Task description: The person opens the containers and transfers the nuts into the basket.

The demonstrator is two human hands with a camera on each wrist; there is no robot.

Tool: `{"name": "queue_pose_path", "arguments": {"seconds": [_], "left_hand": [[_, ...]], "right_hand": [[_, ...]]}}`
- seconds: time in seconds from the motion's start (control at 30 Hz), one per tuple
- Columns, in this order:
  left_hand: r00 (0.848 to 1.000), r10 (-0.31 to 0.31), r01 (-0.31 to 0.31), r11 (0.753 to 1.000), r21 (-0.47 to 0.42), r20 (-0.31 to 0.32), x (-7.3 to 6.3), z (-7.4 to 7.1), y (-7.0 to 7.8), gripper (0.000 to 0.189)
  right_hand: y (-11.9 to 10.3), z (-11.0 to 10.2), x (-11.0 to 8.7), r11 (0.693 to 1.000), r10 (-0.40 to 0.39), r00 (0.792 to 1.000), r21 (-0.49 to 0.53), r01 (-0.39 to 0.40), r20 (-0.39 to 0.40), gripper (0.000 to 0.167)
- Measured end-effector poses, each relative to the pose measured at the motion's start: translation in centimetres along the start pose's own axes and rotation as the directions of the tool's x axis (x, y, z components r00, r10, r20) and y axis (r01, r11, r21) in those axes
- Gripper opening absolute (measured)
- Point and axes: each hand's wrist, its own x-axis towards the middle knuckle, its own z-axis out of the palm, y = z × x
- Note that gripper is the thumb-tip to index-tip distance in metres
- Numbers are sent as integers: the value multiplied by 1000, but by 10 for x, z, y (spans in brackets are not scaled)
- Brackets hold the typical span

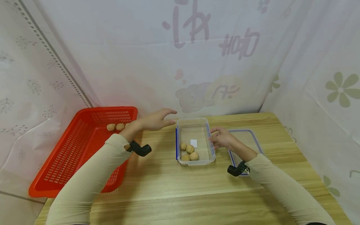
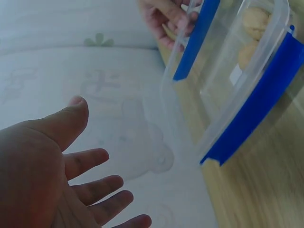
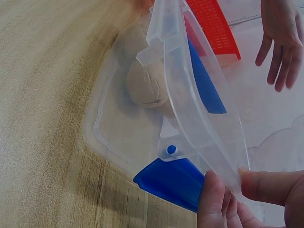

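A clear plastic food container (image 1: 201, 132) with blue side latches stands at the middle of the table, several walnuts (image 1: 190, 149) gathered at its near end. My right hand (image 1: 223, 138) grips its right side; in the right wrist view the thumb (image 3: 266, 186) and fingers pinch the rim beside a lowered blue latch (image 3: 168, 180). My left hand (image 1: 157, 120) hovers left of the container's far left corner, holding nothing. Its fingers (image 2: 107, 190) are spread and relaxed in the left wrist view, apart from the container.
On the left, a red plastic basket (image 1: 92, 150) has walnuts (image 1: 120, 127) near its far end, one partly hidden by my left arm. A clear lid with a blue seal (image 1: 244, 137) lies right of the container, under my right forearm. Printed curtains (image 1: 135, 68) stand behind the wooden table (image 1: 168, 193).
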Motion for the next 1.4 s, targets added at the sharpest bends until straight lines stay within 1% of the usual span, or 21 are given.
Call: {"name": "queue_pose_path", "arguments": {"seconds": [0.2,0.4,0.5,0.6,0.7,0.8,0.93,1.03,1.13,1.23,1.33,1.4], "left_hand": [[998,30,-29,999,-22,52,19,12,7,58],[994,65,-60,997,-51,89,35,22,7,54],[989,90,-83,995,-62,115,43,27,6,54],[982,108,-95,992,-87,157,51,33,5,56],[972,116,-97,990,-104,202,59,40,5,59],[962,119,-104,992,-75,244,66,46,5,59],[948,93,-85,996,-38,305,74,50,7,56],[935,76,-63,997,-50,347,79,53,8,52],[921,85,-60,995,-76,380,84,57,7,47],[906,75,-33,994,-107,416,87,62,5,44],[889,37,11,995,-102,457,89,65,5,43],[877,13,25,997,-74,480,91,67,6,43]], "right_hand": [[1,0,0,1000,-6,1000,1,6,0,47],[0,-1,0,1000,-12,1000,-12,13,2,46],[0,-1,0,1000,-11,1000,-12,11,1,46],[0,-2,0,1000,-4,1000,-2,4,2,47],[0,-1,0,1000,2,1000,7,-2,0,47],[0,-1,0,1000,3,1000,5,-3,-1,47],[0,-2,1,1000,-2,1000,-10,2,4,46],[-1,-2,1,1000,-3,1000,-18,3,7,46],[-1,-1,0,1000,-2,1000,-23,3,7,46],[-1,-1,0,1000,-1,1000,-22,1,3,46],[-1,-1,0,1000,1,1000,-20,-1,0,45],[-2,-1,-1,1000,3,1000,-19,-3,-2,46]]}}
